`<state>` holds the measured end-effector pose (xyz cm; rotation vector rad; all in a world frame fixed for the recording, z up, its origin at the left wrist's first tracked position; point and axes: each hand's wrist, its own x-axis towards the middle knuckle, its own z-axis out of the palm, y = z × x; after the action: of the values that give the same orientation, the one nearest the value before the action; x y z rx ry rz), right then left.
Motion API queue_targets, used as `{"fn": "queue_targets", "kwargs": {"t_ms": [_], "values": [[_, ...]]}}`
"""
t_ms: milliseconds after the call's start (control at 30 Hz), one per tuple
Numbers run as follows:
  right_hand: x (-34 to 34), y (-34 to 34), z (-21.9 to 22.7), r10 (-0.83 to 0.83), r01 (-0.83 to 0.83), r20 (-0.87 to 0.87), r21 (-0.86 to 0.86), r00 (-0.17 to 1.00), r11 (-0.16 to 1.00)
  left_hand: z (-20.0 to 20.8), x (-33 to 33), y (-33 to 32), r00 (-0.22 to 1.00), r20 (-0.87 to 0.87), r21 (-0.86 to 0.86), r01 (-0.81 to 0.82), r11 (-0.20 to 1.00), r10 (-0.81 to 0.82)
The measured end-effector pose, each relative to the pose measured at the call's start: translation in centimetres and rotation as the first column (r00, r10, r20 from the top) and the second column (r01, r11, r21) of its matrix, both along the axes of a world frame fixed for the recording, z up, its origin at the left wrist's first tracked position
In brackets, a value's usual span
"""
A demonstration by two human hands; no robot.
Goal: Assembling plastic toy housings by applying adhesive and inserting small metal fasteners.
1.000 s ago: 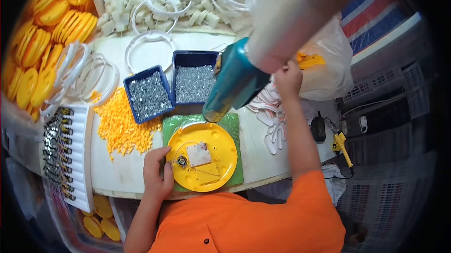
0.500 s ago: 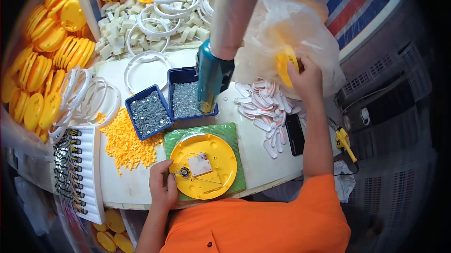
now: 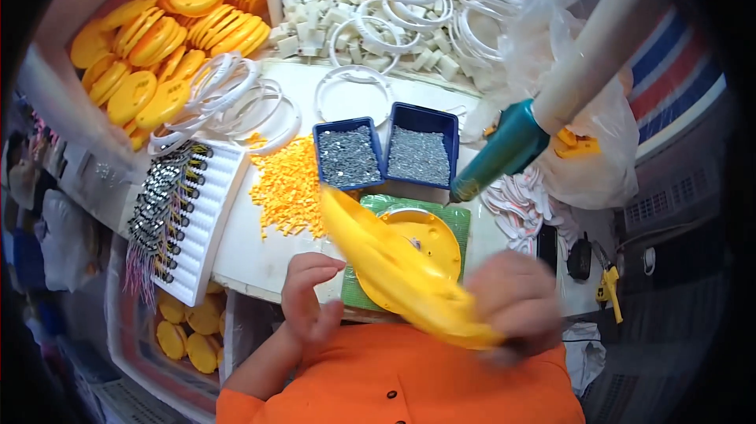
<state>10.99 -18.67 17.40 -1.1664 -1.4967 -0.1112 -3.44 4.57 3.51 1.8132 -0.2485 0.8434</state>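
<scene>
Close in front of me, my right hand point(image 3: 520, 302) grips the edge of a yellow round plastic cover point(image 3: 398, 270), tilted and smeared by motion. Below it a yellow round casing point(image 3: 441, 235) lies on a green mat point(image 3: 354, 292), mostly hidden by the cover. To the left, my left hand point(image 3: 309, 298) is lifted with its fingers apart and nothing in them, just beside the mat. A teal power tool point(image 3: 504, 148) on a pale tube slants in over the mat's far right corner.
Two blue trays point(image 3: 383, 164) of small metal parts stand beyond the mat. Left of them lie loose yellow bits point(image 3: 287, 184), a white rack point(image 3: 224, 219) of wired parts and white rings point(image 3: 236, 101). White strips point(image 3: 516, 203) and a clear bag point(image 3: 591, 164) are at right.
My right hand has come from the clear bag to the front, bringing the yellow cover over the casing. My left hand has let go of the casing's edge. The view has shifted.
</scene>
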Motion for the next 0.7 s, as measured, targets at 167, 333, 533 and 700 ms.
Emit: {"fn": "queue_targets", "kwargs": {"t_ms": [167, 333, 533, 700], "values": [[-3.6, 12.8, -4.7, 0.031, -0.025, 0.053, -0.115, 0.998, 0.993, -1.6, -1.6, -0.5, 0.934, 0.187, -0.472, 0.357, 0.806, -0.305], [-2.2, 18.4, -6.0, 0.172, -0.122, 0.232, -0.215, 0.957, 0.969, -0.5, -4.4, 1.6, 0.981, -0.091, -0.913, -0.151, 0.378, 0.171], [12.5, 29.6, -8.5, -0.632, 0.699, 0.303, -0.238, 0.713, 0.675, -2.0, -5.7, 6.7, 0.950, -0.054, -0.831, -0.213, 0.515, 0.307], [22.2, 31.7, -14.6, -0.388, 0.763, 0.677, -0.425, 0.625, 0.488, -3.6, -8.5, 7.5, 0.928, -0.124, -0.876, -0.268, 0.400, 0.350]]}}
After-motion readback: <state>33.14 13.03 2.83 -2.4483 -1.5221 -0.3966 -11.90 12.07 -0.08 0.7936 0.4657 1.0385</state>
